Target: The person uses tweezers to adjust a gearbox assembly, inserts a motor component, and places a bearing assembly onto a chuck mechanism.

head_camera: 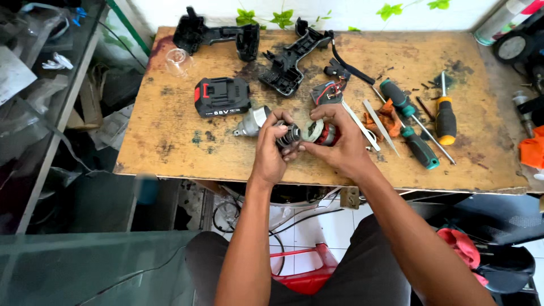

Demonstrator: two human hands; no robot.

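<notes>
My left hand point(271, 148) grips the silver gearbox point(253, 120); my right hand point(338, 145) grips the motor point(322, 134). Best kept coaxial, seated gently, low over the counter point(170, 141).

A worn wooden workbench point(170, 141), stained with dark patches, fills the middle of the view in bright, even light. Behind the workbench runs a white wall point(362, 14) with green leaf shapes point(281, 17). Left of the workbench stands a glass-topped shelf point(51, 107) crowded with clutter. Below the workbench lies a white tiled floor point(334, 226) crossed by loose cables, with a red plastic stool point(306, 272) nearest the viewer.
</notes>
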